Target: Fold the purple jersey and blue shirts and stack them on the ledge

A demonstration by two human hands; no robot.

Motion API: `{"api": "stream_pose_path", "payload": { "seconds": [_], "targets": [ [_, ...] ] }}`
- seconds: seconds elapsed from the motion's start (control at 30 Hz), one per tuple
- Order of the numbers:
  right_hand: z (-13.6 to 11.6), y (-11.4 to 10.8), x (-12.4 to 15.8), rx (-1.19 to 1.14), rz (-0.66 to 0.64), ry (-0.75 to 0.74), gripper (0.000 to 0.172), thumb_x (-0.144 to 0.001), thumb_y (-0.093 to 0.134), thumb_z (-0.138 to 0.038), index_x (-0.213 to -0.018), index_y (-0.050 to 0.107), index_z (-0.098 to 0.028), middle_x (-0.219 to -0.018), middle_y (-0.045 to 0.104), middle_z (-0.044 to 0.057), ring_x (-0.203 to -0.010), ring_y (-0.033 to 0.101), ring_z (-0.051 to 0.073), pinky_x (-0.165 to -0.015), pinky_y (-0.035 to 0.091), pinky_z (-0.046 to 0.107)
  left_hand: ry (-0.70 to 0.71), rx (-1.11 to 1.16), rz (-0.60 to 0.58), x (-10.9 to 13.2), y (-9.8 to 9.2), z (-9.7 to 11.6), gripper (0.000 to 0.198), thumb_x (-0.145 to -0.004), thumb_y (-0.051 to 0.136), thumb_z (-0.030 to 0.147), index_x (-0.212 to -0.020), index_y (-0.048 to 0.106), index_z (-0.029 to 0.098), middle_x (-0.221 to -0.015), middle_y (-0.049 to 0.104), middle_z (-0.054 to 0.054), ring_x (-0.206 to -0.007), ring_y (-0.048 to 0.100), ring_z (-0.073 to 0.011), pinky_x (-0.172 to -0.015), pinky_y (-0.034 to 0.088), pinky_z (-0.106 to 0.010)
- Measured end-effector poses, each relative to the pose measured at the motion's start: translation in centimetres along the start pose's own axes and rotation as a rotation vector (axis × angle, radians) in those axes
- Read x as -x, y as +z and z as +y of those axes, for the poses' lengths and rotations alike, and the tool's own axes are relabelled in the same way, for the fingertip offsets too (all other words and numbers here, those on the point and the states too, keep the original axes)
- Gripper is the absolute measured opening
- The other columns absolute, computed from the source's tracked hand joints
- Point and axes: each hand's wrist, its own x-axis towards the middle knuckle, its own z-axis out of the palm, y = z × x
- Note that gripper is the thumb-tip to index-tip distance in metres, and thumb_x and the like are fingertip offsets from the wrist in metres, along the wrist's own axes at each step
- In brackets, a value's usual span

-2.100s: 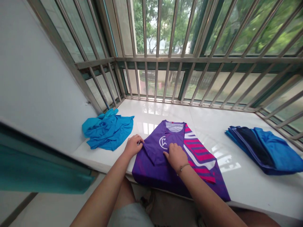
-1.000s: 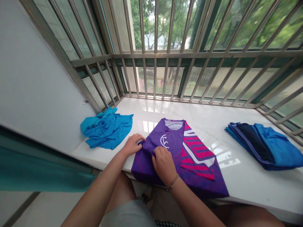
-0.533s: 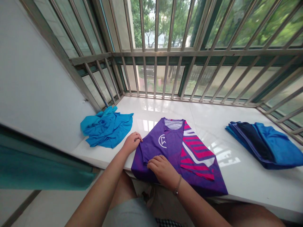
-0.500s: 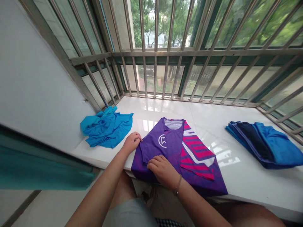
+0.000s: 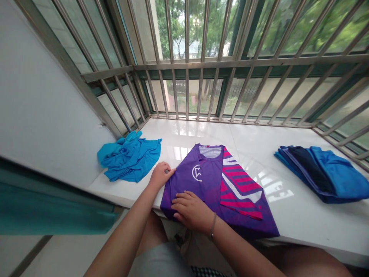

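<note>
A purple T-shirt (image 5: 213, 192) lies front up on the white ledge, its neck pointing at the window and its hem hanging over the near edge. One sleeve, striped pink and white (image 5: 240, 186), is folded inward over the body on the right. My left hand (image 5: 160, 175) is at the shirt's left edge, fingers curled, thumb and forefinger closed on the fabric there. Flat on the lower left of the shirt rests my right hand (image 5: 191, 209), palm down with the fingers apart and nothing held.
A crumpled bright blue garment (image 5: 131, 157) lies on the left of the white ledge (image 5: 248, 142). To the right sits a folded pile of blue and dark clothes (image 5: 325, 175). Metal window bars (image 5: 201, 92) stand along the back. A teal curtain (image 5: 57, 207) hangs at lower left.
My right hand has slid slightly left and its fingers have spread over the shirt. The left sleeve fabric lies flatter against the body. My left hand stays at the shirt's left edge.
</note>
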Motion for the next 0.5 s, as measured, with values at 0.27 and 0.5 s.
{"api": "stream_pose_path", "payload": {
  "seconds": [0.27, 0.5],
  "targets": [
    [4.9, -2.8, 0.5, 0.205, 0.098, 0.357, 0.049, -0.11, 0.057, -0.036, -0.158, 0.057, -0.024, -0.171, 0.049, 0.011, -0.16, 0.041, 0.033, -0.131, 0.031, 0.061, 0.01, -0.108, 0.03, -0.1, 0.4, -0.3, 0.028, -0.093, 0.076, 0.035, -0.071, 0.063, 0.024, -0.081, 0.069, -0.004, -0.086, 0.068, -0.0239, -0.085, 0.054, -0.038],
    [7.5, -5.2, 5.3, 0.305, 0.105, 0.506, 0.055, -0.111, 0.051, -0.041, -0.163, 0.053, -0.023, -0.175, 0.042, 0.009, -0.165, 0.033, 0.034, -0.133, 0.029, 0.06, 0.232, -0.225, -0.108, 0.9, 0.8, 1.6, 0.039, -0.108, 0.052, 0.031, -0.145, 0.065, 0.025, -0.145, 0.072, -0.012, -0.135, 0.066, -0.0284, -0.116, 0.049, -0.049]
  ]
}}
